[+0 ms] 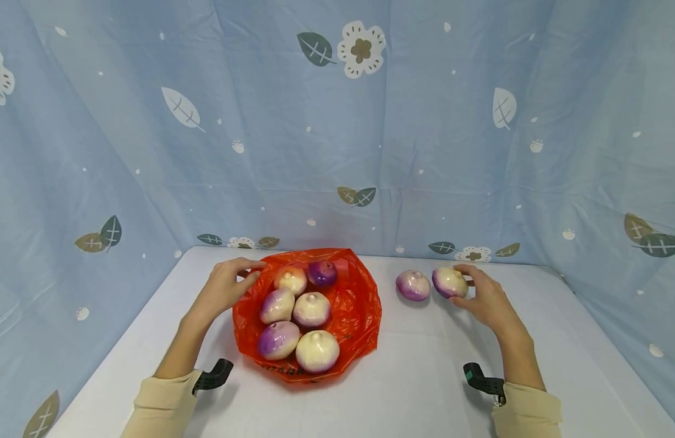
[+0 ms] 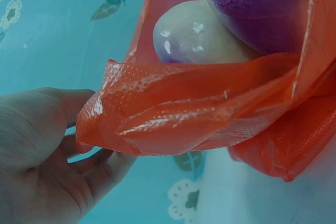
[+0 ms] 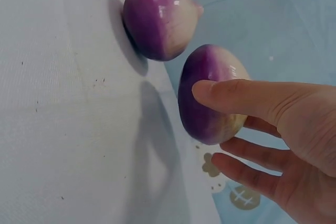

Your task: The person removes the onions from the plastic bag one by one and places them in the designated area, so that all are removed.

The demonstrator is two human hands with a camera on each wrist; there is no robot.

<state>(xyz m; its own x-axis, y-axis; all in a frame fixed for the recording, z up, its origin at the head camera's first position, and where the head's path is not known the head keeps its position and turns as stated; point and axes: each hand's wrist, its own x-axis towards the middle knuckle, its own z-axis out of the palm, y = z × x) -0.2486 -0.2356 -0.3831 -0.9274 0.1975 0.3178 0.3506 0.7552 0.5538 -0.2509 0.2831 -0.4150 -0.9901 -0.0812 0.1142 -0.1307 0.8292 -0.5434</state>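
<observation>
My right hand (image 1: pixel 486 299) pinches a shiny purple-and-white onion (image 3: pixel 207 93) between thumb and fingers, the thumb lying across its purple side. The shadow on the table falls apart from this onion. Just left of it, a second purple-and-white onion (image 1: pixel 412 286) rests on the table. A red plastic bag (image 1: pixel 364 316) stands wide open with several onions in it, among them a dark purple one (image 1: pixel 322 273) at the back. At the bag's left rim my left hand (image 1: pixel 227 286) holds the edge (image 2: pixel 105 98), its thumb and fingers on either side of the plastic.
A white cloth (image 1: pixel 414 377) covers the table. Behind it and along both sides hangs a blue curtain (image 1: pixel 293 140) with leaf and flower prints. Black wrist cameras (image 1: pixel 213 376) sit at both sleeve cuffs.
</observation>
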